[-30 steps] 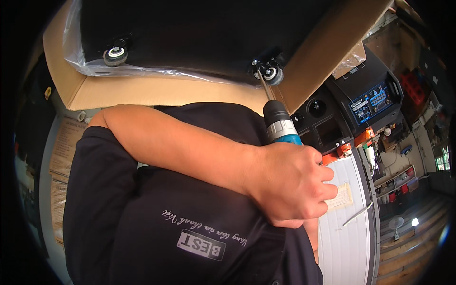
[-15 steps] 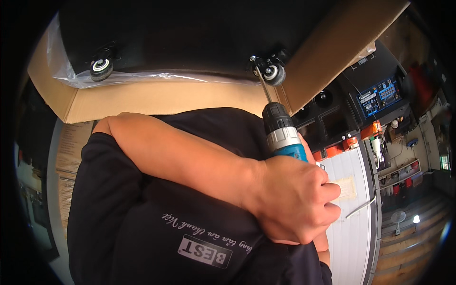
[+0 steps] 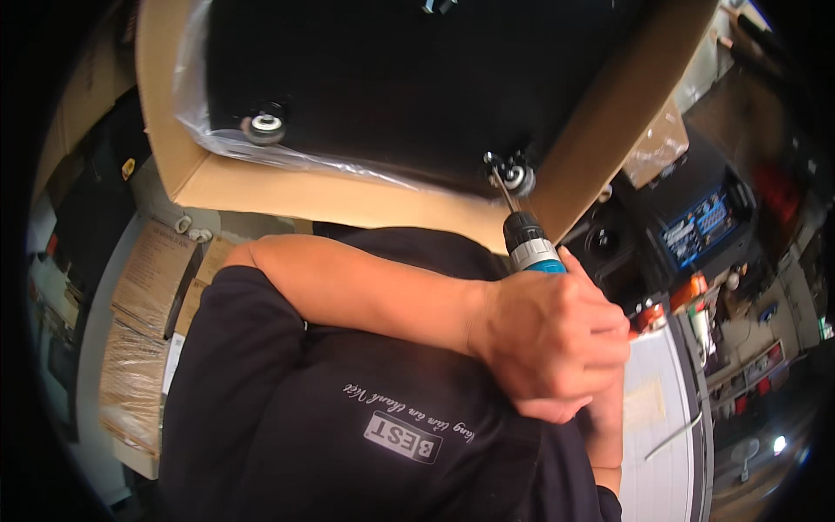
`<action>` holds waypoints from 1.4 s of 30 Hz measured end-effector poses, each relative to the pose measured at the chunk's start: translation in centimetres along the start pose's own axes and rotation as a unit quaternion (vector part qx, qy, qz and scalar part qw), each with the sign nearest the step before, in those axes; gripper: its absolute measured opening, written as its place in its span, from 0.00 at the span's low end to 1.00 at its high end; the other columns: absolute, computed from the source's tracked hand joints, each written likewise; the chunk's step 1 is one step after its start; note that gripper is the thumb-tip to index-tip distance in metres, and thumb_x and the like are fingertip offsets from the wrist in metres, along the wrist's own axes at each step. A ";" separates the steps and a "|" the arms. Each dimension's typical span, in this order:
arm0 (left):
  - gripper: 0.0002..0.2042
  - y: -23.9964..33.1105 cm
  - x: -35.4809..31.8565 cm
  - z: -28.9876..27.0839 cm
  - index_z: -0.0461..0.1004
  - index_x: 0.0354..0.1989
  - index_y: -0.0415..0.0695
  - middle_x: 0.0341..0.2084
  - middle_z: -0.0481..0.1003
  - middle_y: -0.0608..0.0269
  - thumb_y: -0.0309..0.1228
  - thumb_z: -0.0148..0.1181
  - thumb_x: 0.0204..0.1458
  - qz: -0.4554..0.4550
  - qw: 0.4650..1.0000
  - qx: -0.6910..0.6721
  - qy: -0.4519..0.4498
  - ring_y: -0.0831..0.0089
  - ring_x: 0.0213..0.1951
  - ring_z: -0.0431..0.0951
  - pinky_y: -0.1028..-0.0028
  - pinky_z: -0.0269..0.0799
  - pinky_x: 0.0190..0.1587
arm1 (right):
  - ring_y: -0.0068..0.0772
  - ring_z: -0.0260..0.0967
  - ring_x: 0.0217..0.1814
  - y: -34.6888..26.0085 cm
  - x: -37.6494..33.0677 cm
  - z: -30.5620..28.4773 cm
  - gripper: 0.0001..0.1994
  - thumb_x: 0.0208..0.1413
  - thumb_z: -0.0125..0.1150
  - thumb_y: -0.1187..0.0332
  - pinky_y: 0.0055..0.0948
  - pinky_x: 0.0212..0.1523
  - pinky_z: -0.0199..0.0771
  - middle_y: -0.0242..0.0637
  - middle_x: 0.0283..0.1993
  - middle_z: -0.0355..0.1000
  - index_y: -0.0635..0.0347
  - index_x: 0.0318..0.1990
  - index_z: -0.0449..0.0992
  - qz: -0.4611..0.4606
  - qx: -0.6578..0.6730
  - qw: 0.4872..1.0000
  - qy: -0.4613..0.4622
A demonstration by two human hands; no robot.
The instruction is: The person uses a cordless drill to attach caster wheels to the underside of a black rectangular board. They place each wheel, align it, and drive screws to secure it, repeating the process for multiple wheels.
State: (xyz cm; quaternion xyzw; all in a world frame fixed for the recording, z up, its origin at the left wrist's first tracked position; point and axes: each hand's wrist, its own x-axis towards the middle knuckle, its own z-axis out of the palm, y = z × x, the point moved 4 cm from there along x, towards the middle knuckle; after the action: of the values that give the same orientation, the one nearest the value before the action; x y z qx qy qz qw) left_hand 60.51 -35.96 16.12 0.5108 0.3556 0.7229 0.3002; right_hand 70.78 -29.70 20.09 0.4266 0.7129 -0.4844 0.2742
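A teal and black power drill (image 3: pixel 528 233) points up and away, its long thin bit reaching the mount of the right caster (image 3: pixel 519 179). This caster is fixed to a black panel (image 3: pixel 374 96) inside an open cardboard box (image 3: pixel 339 196). My left hand (image 3: pixel 557 344) is closed over the back of the drill, its forearm crossing my chest from the left. Under it, my right hand (image 3: pixel 580 271) is mostly hidden, with only a finger and the wrist showing; it appears wrapped round the drill's grip. Another caster (image 3: pixel 264 127) sits on the panel's left.
Clear plastic film (image 3: pixel 287 161) lies between panel and box wall. Stacked cartons (image 3: pixel 143 287) stand at my left. To the right are a black case with a blue control panel (image 3: pixel 700 228) and a white ribbed surface (image 3: pixel 657 452). A lit lamp (image 3: pixel 779 445) shows farther off.
The view has shifted, so the box and casters sit lower and more of the panel shows. Both hands stay on the drill, and its bit remains at the right caster's mount.
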 end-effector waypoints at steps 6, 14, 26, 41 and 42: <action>0.11 -2.2 -0.9 -10.3 0.79 0.40 0.45 0.38 0.79 0.57 0.34 0.68 0.51 -0.162 0.951 0.256 -0.069 0.57 0.42 0.79 0.59 0.73 0.48 | 0.34 0.82 0.50 0.5 -2.8 1.2 0.32 0.51 0.69 0.76 0.30 0.55 0.77 0.44 0.51 0.83 0.64 0.68 0.73 -0.015 -0.014 0.992 0.121; 0.18 0.9 -14.6 -34.7 0.73 0.53 0.39 0.46 0.78 0.52 0.25 0.68 0.53 -0.419 0.766 0.488 -0.001 0.56 0.52 0.80 0.62 0.76 0.57 | 0.23 0.79 0.47 -3.8 -3.6 4.6 0.34 0.51 0.71 0.81 0.26 0.56 0.77 0.40 0.50 0.83 0.66 0.69 0.72 -0.101 0.096 0.973 0.184; 0.13 0.0 -20.6 -37.7 0.75 0.45 0.38 0.41 0.80 0.43 0.33 0.67 0.57 -0.546 0.564 0.473 -0.401 0.43 0.49 0.80 0.53 0.76 0.50 | 0.38 0.83 0.54 -9.8 -0.9 18.8 0.39 0.49 0.76 0.74 0.34 0.58 0.79 0.47 0.58 0.81 0.66 0.71 0.69 -0.104 0.080 0.939 0.317; 0.12 3.2 -18.1 -38.2 0.87 0.35 0.41 0.41 0.85 0.50 0.38 0.66 0.57 -0.303 0.629 0.564 -0.440 0.48 0.46 0.85 0.48 0.79 0.50 | 0.39 0.84 0.51 -13.6 -2.6 24.5 0.38 0.50 0.76 0.76 0.34 0.54 0.81 0.49 0.54 0.82 0.64 0.72 0.69 -0.069 0.164 0.904 0.389; 0.14 2.8 -18.6 -38.2 0.87 0.36 0.42 0.40 0.85 0.49 0.40 0.64 0.59 -0.376 0.595 0.548 -0.453 0.48 0.47 0.84 0.48 0.79 0.50 | 0.39 0.84 0.51 -13.5 -2.4 24.4 0.38 0.50 0.76 0.76 0.33 0.53 0.81 0.49 0.54 0.82 0.64 0.72 0.69 -0.069 0.163 0.904 0.390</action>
State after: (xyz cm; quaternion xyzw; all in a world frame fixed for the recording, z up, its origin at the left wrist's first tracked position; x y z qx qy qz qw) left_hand 29.48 -60.29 0.11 0.6619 0.6635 -0.1091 0.3313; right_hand 59.65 -55.33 18.91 0.5700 0.7013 -0.4068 -0.1333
